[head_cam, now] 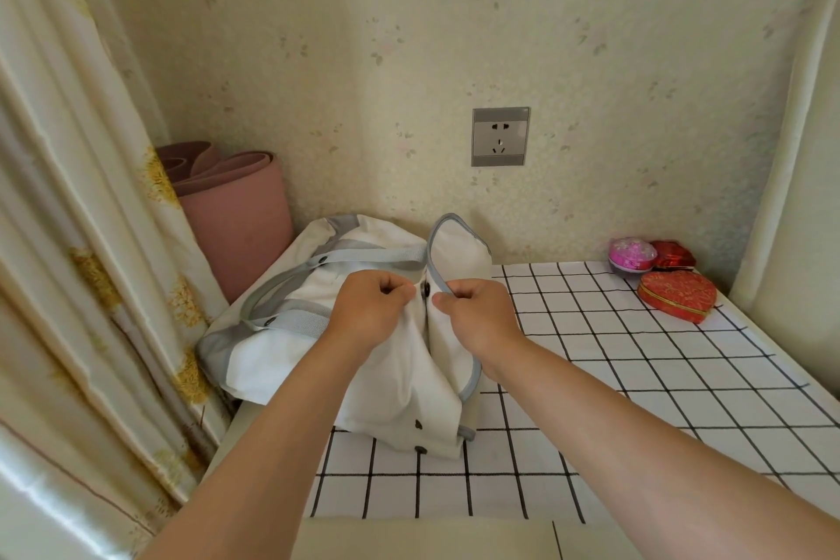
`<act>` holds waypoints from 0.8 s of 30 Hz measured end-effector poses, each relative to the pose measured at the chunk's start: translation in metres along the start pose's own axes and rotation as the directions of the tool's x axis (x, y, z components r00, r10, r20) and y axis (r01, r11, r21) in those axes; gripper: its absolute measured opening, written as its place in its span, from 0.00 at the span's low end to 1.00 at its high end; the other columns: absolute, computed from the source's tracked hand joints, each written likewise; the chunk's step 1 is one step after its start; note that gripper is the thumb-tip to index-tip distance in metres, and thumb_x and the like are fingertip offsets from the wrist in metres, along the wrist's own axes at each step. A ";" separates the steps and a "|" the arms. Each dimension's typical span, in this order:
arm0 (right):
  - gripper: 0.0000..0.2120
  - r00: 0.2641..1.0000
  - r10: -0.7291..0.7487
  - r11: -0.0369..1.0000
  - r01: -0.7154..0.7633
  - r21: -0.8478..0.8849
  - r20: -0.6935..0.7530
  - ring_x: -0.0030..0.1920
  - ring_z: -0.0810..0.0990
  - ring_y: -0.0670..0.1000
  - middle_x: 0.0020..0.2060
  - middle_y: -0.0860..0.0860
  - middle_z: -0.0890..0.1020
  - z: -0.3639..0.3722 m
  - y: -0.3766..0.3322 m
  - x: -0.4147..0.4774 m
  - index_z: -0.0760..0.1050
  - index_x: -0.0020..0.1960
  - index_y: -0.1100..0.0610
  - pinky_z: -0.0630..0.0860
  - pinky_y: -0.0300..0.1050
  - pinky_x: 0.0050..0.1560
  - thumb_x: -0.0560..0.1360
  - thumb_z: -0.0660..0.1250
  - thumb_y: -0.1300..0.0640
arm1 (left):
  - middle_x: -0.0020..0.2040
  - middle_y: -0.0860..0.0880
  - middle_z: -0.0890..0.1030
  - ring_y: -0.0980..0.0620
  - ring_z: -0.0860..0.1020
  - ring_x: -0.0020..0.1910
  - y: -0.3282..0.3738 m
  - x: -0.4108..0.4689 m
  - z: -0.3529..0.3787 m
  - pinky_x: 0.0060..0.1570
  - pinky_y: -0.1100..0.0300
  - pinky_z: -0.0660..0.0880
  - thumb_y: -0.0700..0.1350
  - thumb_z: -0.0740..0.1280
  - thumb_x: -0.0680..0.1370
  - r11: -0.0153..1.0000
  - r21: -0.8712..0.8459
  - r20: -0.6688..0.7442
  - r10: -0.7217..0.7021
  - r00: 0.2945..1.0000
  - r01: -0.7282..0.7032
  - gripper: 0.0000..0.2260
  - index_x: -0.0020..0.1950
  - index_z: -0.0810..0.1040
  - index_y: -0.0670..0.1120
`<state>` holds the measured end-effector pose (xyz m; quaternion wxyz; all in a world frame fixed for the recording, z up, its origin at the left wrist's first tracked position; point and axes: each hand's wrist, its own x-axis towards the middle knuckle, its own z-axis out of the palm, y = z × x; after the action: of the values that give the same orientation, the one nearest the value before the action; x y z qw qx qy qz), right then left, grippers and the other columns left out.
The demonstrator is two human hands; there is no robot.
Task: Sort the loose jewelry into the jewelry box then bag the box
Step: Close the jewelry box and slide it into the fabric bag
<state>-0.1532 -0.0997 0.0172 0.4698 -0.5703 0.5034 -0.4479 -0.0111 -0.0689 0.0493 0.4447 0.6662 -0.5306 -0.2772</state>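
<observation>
Mid-frame, the left hand point(372, 309) and right hand point(478, 311) are pinching the bag point(313, 286) by its flaps; uneven tugging could be misaligning the snap point(426, 289).

Both hands point(427, 309) pinch the white bag point(391, 377) on the checked table point(636, 400).

The bag point(391, 377) hides its inside under its own folds; at two o'clock a pink case point(631, 255) covers part of a red box point(677, 254).
</observation>
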 end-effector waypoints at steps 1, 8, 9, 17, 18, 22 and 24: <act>0.13 1.000 -0.007 1.000 0.007 -0.007 -0.003 0.34 0.65 0.50 0.32 0.53 0.67 0.000 -0.001 0.000 0.74 0.37 0.71 0.63 0.43 0.37 0.75 0.69 0.63 | 0.42 0.54 0.84 0.57 0.80 0.44 0.000 0.000 0.000 0.47 0.64 0.74 0.42 0.69 0.78 1.000 -0.003 0.001 0.002 1.000 -0.002 0.05 0.44 0.84 0.49; 0.16 0.995 -0.095 0.985 0.098 -0.140 0.030 0.25 0.64 0.44 0.24 0.45 0.67 -0.004 -0.003 0.001 0.73 0.30 0.60 0.64 0.36 0.29 0.76 0.69 0.62 | 0.42 0.54 0.84 0.56 0.80 0.44 -0.002 -0.001 -0.001 0.49 0.63 0.75 0.41 0.70 0.77 1.000 -0.007 0.008 0.029 1.000 -0.029 0.06 0.43 0.84 0.49; 0.13 0.992 -0.115 0.979 0.121 -0.161 0.044 0.26 0.65 0.44 0.25 0.46 0.69 -0.005 -0.005 0.001 0.76 0.33 0.63 0.65 0.36 0.29 0.76 0.69 0.62 | 0.41 0.54 0.84 0.57 0.80 0.44 -0.002 -0.001 -0.001 0.49 0.63 0.75 0.41 0.70 0.77 1.000 -0.009 0.008 0.030 1.000 -0.030 0.06 0.43 0.84 0.50; 0.10 0.983 -0.168 0.961 0.180 -0.210 0.074 0.27 0.68 0.43 0.28 0.49 0.73 -0.007 -0.004 -0.002 0.79 0.38 0.66 0.67 0.36 0.32 0.76 0.68 0.61 | 0.42 0.54 0.83 0.56 0.80 0.43 -0.002 0.001 0.001 0.43 0.65 0.72 0.43 0.69 0.78 0.997 0.060 0.020 0.039 0.999 -0.040 0.06 0.43 0.83 0.50; 0.10 0.985 -0.156 0.962 0.169 -0.216 0.072 0.27 0.69 0.43 0.28 0.49 0.74 -0.007 -0.004 -0.002 0.79 0.38 0.65 0.68 0.36 0.32 0.76 0.68 0.61 | 0.42 0.54 0.83 0.56 0.80 0.44 -0.002 0.001 0.001 0.44 0.64 0.73 0.44 0.69 0.78 0.995 0.086 0.028 0.051 0.998 -0.054 0.05 0.43 0.83 0.50; 0.14 0.996 -0.048 0.991 0.058 -0.120 0.078 0.30 0.70 0.47 0.29 0.51 0.71 -0.009 -0.011 0.000 0.71 0.34 0.59 0.66 0.41 0.34 0.76 0.65 0.56 | 0.43 0.56 0.81 0.57 0.78 0.44 -0.001 -0.001 0.000 0.44 0.65 0.72 0.47 0.65 0.80 0.956 0.248 0.091 0.138 0.986 -0.157 0.05 0.47 0.80 0.51; 0.14 0.995 -0.025 0.998 0.031 -0.061 0.098 0.37 0.73 0.55 0.35 0.56 0.75 -0.011 -0.012 0.003 0.72 0.37 0.61 0.68 0.46 0.41 0.77 0.62 0.52 | 0.48 0.55 0.82 0.55 0.77 0.50 -0.003 -0.002 -0.004 0.53 0.58 0.74 0.48 0.61 0.82 0.907 0.349 0.121 0.205 0.971 -0.235 0.08 0.53 0.80 0.53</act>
<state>-0.1619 -0.1034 0.0305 0.4693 -0.6130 0.4855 -0.4102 -0.0071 -0.0655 0.0483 0.3213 0.6605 -0.6617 -0.1503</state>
